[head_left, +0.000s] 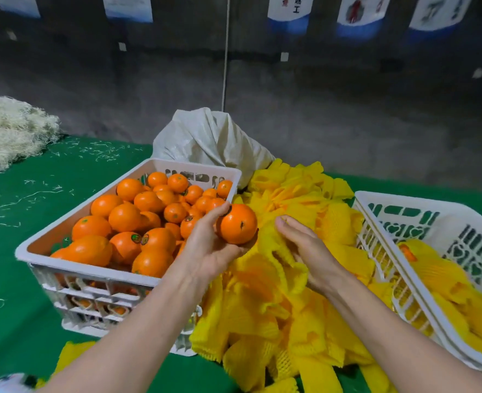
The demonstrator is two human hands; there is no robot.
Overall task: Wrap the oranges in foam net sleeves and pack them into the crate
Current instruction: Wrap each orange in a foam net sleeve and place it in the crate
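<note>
My left hand holds a bare orange in its curled fingers, just right of the white crate that is full of bare oranges. My right hand reaches into the heap of yellow foam net sleeves in the middle of the table. Its fingers grip the rim of one sleeve right below the held orange. A second white crate at the right holds several oranges wrapped in yellow sleeves.
Green cloth covers the table. A tied white sack stands behind the crates. A pile of pale shredded filler lies at the far left, with loose strands scattered on the cloth. One yellow sleeve lies near the front edge.
</note>
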